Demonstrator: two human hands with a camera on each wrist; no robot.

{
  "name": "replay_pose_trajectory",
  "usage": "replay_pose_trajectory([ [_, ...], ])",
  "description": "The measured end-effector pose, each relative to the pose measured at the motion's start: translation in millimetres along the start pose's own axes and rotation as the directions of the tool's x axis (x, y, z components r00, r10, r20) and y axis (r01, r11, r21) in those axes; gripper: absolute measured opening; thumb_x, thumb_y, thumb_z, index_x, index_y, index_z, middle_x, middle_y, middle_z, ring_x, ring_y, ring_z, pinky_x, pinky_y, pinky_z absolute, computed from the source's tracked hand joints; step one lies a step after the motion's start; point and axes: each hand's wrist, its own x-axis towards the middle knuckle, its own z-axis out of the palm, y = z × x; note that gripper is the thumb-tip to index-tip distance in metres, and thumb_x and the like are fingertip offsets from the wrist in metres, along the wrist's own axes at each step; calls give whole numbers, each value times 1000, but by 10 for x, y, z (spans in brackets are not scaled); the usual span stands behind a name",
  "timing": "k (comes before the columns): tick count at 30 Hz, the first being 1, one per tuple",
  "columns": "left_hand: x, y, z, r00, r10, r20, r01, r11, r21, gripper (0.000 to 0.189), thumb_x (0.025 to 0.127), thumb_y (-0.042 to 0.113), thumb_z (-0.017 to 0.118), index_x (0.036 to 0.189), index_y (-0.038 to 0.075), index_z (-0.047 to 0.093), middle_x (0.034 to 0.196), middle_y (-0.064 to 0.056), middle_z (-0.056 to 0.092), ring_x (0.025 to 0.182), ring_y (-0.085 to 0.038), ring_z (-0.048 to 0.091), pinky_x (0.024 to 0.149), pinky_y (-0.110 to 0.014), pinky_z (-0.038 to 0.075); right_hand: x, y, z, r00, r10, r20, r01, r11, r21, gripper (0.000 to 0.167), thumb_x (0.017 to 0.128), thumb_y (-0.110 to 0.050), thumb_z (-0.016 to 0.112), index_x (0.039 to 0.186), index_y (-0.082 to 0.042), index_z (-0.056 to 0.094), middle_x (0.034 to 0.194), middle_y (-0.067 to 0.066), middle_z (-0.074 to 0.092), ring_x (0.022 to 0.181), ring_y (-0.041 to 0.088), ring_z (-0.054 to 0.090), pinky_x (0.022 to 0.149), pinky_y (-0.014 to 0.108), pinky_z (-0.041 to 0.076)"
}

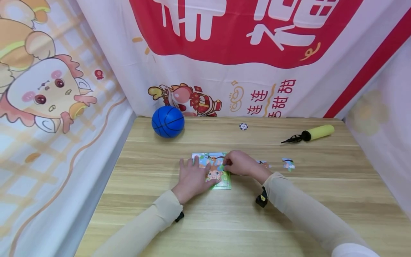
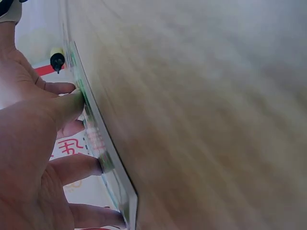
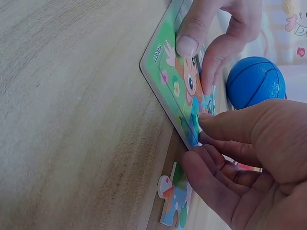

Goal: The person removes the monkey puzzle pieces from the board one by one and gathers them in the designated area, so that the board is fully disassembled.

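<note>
A jigsaw puzzle board point(image 1: 227, 185) with a cartoon monkey picture lies flat on the table. My left hand point(image 1: 192, 177) rests on its left part with the fingers spread; in the right wrist view, the left thumb point(image 3: 188, 44) presses on the picture. At the board's right edge my right hand point(image 1: 240, 164) has its thumb and index finger together, pinching a puzzle piece point(image 3: 194, 122) that their tips mostly cover. Just right of that hand lies a loose puzzle piece point(image 1: 263, 163), partly hidden by the wrist. Another loose piece point(image 1: 288, 163) is farther right.
Behind the board, at the back left, sits a blue ball point(image 1: 168, 121). A small round black-and-white chip point(image 1: 243, 126) lies near the table's back edge. To the back right is a yellow and black hand pump point(image 1: 318, 133). Printed cloths point(image 1: 205, 89) surround the wooden table point(image 1: 218, 225).
</note>
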Motion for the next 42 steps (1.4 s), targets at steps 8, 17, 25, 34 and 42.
replay_pose_trajectory([
  [8,35,48,-15,1000,-14,15,13,999,33,83,87,87,37,150,35,52,151,-26,44,137,-47,37,108,-75,15,-54,-71,-84,999,19,-36,-15,995,100,5,94,-12,73,89,-10,72,79,-5,66,70,13,61,68,30,53],
  [17,57,47,13,1000,-18,25,18,999,29,84,86,88,37,150,36,52,151,-25,44,137,-46,38,108,-75,15,-57,36,-71,999,6,-40,3,971,240,6,95,-5,69,100,-6,73,87,0,68,78,15,62,71,31,54],
  [25,66,46,-16,998,-25,51,24,999,31,84,86,87,37,151,35,51,152,-25,42,136,-47,39,108,-75,14,-413,403,-230,977,209,-27,-148,769,621,25,97,-18,69,119,-5,69,111,13,66,97,30,65,85,45,57],
  [34,43,27,-81,998,-20,57,17,999,51,83,87,86,39,150,34,52,151,-25,43,135,-47,39,108,-75,16,-1437,1160,-441,947,321,12,-247,705,665,32,100,-14,67,124,6,64,118,19,62,99,24,64,83,37,58],
  [42,56,64,-67,998,-19,62,16,999,42,82,87,86,40,150,35,52,152,-25,43,135,-47,39,108,-75,15,-1902,1527,-476,912,408,40,-336,689,641,36,102,-17,65,127,8,61,116,16,63,96,18,63,81,35,58],
])
